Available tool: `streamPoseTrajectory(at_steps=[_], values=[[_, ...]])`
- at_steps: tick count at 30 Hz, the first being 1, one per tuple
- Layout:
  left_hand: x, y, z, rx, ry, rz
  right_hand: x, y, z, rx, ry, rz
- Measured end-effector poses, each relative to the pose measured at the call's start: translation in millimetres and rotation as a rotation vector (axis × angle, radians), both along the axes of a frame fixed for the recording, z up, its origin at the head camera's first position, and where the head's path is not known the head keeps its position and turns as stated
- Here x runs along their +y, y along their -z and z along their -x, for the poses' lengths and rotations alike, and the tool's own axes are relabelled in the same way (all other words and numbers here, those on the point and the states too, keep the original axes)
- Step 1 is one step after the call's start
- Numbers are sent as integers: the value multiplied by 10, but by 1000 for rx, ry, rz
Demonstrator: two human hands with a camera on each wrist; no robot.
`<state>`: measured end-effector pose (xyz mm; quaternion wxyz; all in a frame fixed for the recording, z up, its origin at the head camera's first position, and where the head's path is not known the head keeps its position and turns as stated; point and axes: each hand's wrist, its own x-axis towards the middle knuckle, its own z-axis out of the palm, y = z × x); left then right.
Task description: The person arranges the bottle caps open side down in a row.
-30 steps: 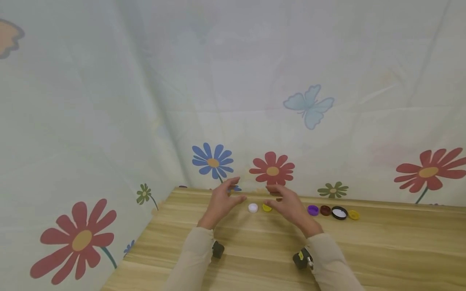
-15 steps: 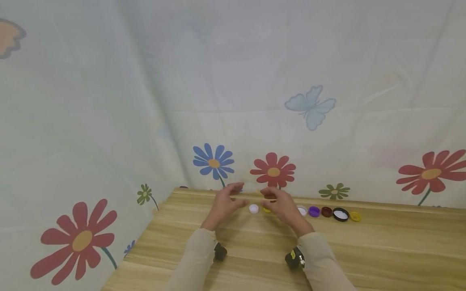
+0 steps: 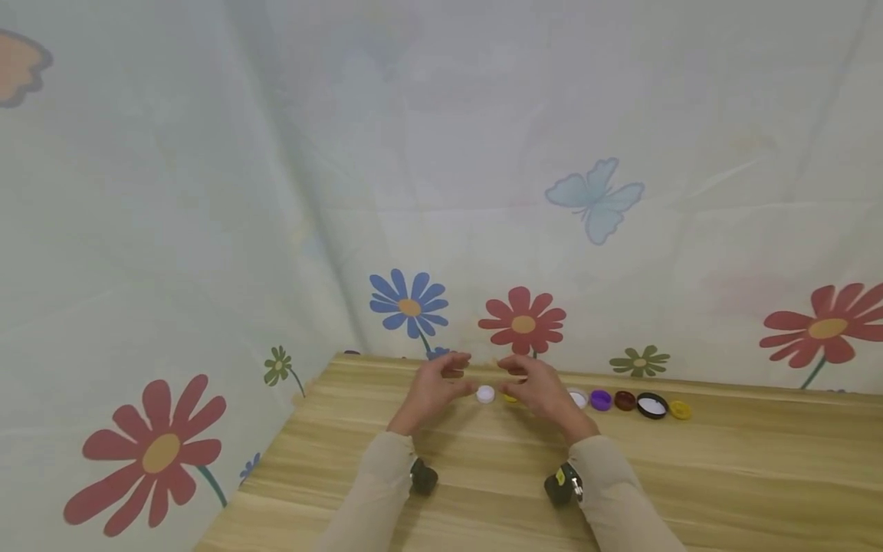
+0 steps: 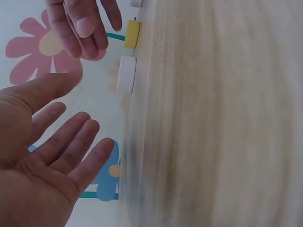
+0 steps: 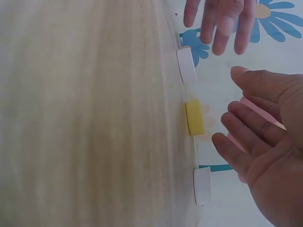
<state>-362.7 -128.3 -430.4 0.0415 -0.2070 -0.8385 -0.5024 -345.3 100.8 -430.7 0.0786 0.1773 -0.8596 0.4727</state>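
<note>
My left hand (image 3: 433, 389) hovers above the wooden table, fingers spread and relaxed, touching nothing; a small white cap (image 3: 485, 394) lies just right of its thumb. Facing it, my right hand (image 3: 545, 389) is likewise raised and empty, partly covering a yellow cap (image 3: 510, 398). In the left wrist view the left palm (image 4: 52, 161) is bare beside the white cap (image 4: 126, 74). The right wrist view shows the right hand (image 5: 265, 137) near the yellow cap (image 5: 194, 117), with a white cap on either side of it.
Right of my right hand, a row along the table's back holds a white cap (image 3: 578, 399), a purple one (image 3: 601, 400), a dark red one (image 3: 625, 400), a black-rimmed one (image 3: 651, 405) and a yellow one (image 3: 680, 410). A flowered curtain (image 3: 441, 230) stands behind the table.
My right hand has moved left, closer to my left hand, uncovering the white cap beside the purple one. My left hand has shifted slightly right. The caps lie in the same order.
</note>
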Motion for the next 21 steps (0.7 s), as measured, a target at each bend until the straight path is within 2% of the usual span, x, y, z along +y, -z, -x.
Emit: streamPoseTrajectory(at_steps=[9, 12, 21], values=[[18, 39, 0, -32, 17, 36, 12, 8, 42, 7, -41, -91], [21, 65, 5, -65, 10, 35, 7, 23, 58, 12, -47, -118], [47, 144, 43, -74, 47, 34, 5, 76, 95, -53, -81, -136]])
